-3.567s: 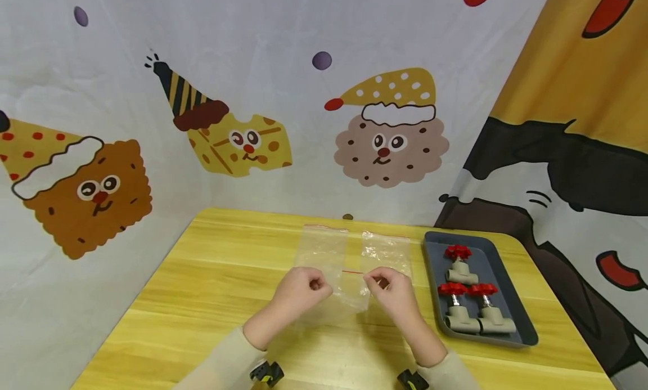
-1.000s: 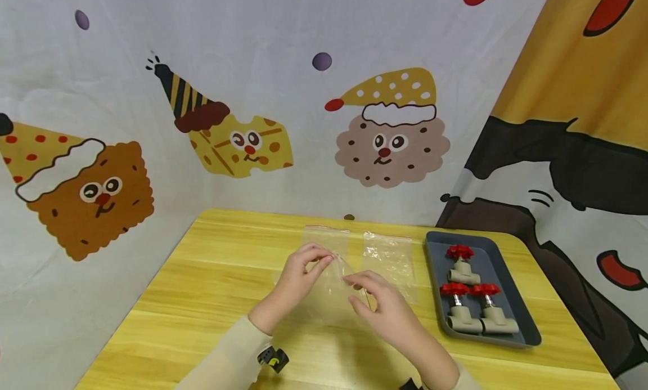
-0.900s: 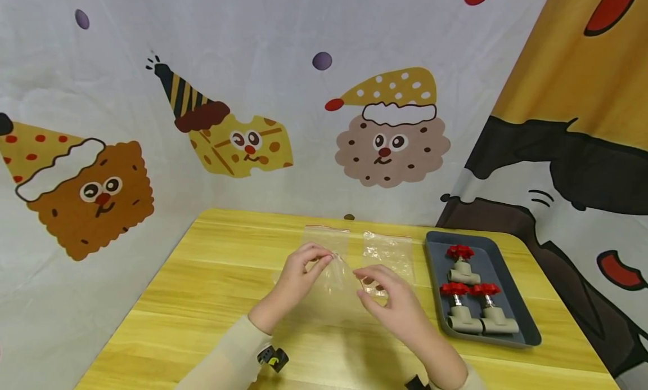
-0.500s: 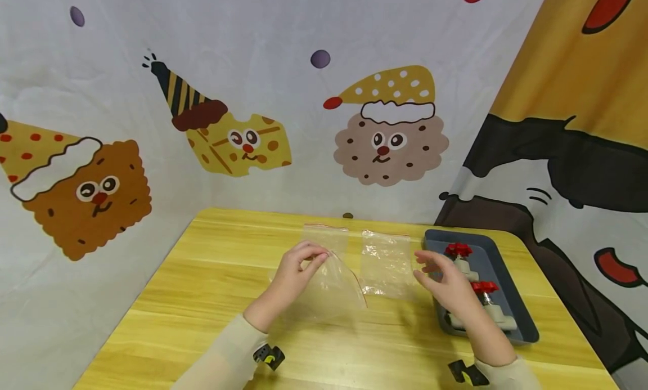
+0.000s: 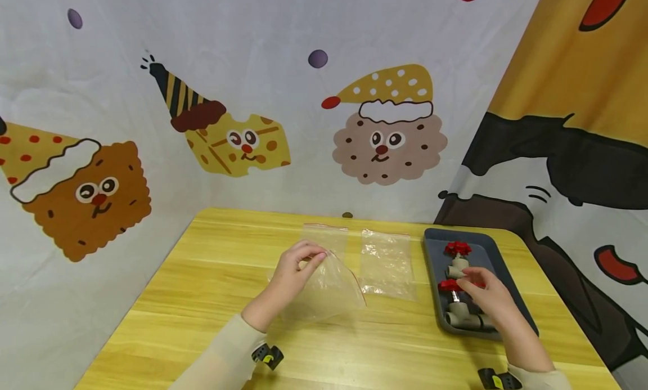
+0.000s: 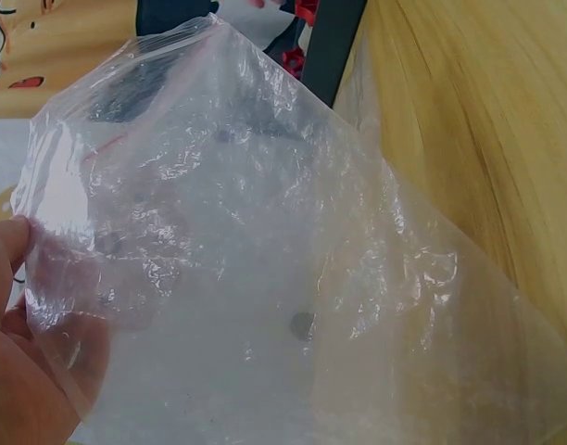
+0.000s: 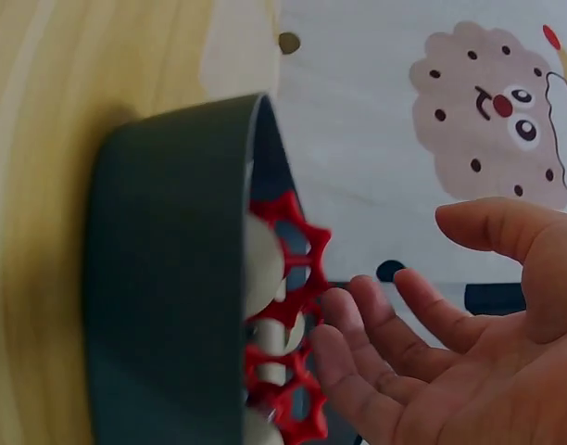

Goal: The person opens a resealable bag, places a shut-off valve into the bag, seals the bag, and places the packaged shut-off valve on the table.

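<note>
Pinching a clear, crinkled, red-edged bag [image 5: 324, 293] in the left hand [image 5: 295, 267]. Holding the right hand [image 5: 488, 296] loosely spread over red-handled valves [image 5: 458, 309], perhaps touching one.

The surface [image 5: 202, 277] is streaky yellow wood. On it lie one clear bag [image 5: 326, 241], a second bag [image 5: 386, 260] beside it, and a gray tray [image 5: 486, 249] on the right.

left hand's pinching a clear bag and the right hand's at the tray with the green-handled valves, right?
Not quite: the handles are red, not green, as the head view shows. The left hand does pinch a clear bag, and the right hand is at the tray.
</note>
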`<state>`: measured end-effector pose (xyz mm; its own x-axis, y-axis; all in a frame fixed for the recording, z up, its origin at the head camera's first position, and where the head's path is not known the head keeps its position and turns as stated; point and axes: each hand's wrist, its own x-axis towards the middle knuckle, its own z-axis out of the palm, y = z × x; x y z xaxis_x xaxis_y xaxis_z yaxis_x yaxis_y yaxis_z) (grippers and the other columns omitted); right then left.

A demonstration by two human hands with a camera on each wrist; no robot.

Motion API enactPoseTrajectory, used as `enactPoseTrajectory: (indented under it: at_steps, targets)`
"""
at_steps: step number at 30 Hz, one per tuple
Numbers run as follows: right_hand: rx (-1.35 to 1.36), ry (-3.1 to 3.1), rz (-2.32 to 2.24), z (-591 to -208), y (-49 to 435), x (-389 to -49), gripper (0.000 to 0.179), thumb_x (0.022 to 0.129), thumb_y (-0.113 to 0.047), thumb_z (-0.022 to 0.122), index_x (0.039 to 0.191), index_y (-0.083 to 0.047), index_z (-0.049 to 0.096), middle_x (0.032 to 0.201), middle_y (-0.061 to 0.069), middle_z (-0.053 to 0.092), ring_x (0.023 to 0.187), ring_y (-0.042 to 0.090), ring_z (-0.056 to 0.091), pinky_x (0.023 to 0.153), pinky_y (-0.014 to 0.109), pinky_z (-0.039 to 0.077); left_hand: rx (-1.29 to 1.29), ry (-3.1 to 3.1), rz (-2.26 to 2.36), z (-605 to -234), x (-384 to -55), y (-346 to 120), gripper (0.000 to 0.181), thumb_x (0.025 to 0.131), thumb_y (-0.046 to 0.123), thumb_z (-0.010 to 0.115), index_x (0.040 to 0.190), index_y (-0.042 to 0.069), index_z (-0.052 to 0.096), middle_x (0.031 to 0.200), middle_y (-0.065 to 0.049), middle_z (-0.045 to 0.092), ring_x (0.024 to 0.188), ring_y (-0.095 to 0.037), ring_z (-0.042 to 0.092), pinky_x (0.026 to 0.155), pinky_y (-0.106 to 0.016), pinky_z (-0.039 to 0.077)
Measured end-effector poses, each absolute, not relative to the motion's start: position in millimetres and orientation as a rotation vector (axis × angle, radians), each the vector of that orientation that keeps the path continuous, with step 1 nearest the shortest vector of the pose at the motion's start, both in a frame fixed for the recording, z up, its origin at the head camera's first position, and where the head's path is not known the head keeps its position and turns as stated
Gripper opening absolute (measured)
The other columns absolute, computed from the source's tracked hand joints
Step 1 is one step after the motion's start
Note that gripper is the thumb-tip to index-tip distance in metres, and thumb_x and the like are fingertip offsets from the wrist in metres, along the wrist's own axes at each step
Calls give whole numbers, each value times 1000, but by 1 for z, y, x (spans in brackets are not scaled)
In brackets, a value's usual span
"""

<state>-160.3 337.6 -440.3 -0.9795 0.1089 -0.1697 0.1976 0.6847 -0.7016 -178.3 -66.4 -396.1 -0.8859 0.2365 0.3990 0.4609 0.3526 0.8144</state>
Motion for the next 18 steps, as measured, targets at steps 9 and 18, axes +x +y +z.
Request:
enactPoseTrajectory:
  at_steps: [9,18]
  targets:
    - [277,2685,-967,-451,349,-163,73,95,-51,47,132,11,36,128,34,44,112,47,46,82,51,46,-648,-2396,-1534,-397,-178,-68,14,93,10,59,97,5,71,93,-5,65,85,-16,61,68,-22,50]
    - [181,2635,-720,-461,346,-169,80,90,-58,50,123,16,49,119,35,53,105,49,52,78,51,49,-662,-2391,-1542,-396,-177,-70,13,93,9,59,97,5,71,94,-6,65,86,-17,62,73,-27,53]
